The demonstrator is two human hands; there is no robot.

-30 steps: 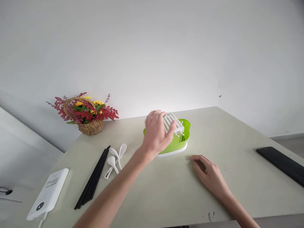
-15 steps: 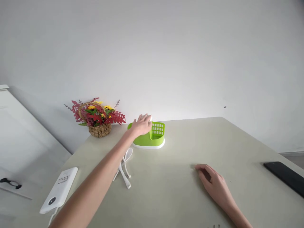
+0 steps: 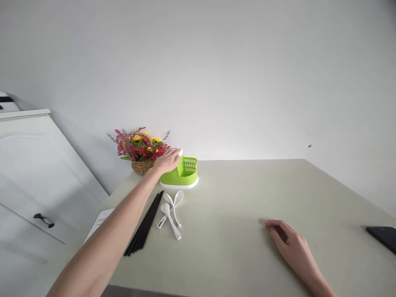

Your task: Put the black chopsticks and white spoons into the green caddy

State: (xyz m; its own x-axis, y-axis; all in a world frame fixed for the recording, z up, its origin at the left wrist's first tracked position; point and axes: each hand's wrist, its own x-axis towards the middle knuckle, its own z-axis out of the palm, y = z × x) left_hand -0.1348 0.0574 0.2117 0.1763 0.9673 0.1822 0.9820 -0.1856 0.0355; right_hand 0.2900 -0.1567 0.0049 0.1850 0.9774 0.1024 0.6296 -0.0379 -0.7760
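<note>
My left hand (image 3: 168, 161) reaches across and closes over the top of a green plastic cutlery caddy (image 3: 173, 179), which has a white base and a latticed right compartment. The hand hides the caddy's left part. In front of it lie several white spoons (image 3: 172, 225), crossed over one another. A bundle of black chopsticks (image 3: 145, 229) lies beside them, next to my left forearm. My right hand (image 3: 292, 243) rests on the tabletop, its fingers loosely curved with a gap to the thumb and nothing in them.
A wicker basket of artificial flowers (image 3: 142, 167) stands behind the caddy, against the wall. A white device (image 3: 100, 220) is partly covered by my left forearm. At the right edge lies a black phone (image 3: 383, 237). Left of the table (image 3: 235, 264) stands a white cabinet (image 3: 40, 165).
My left hand has shifted the caddy left, nearer the flower basket. The view has turned left, and the chopsticks have come into sight. My right hand stays resting on the table.
</note>
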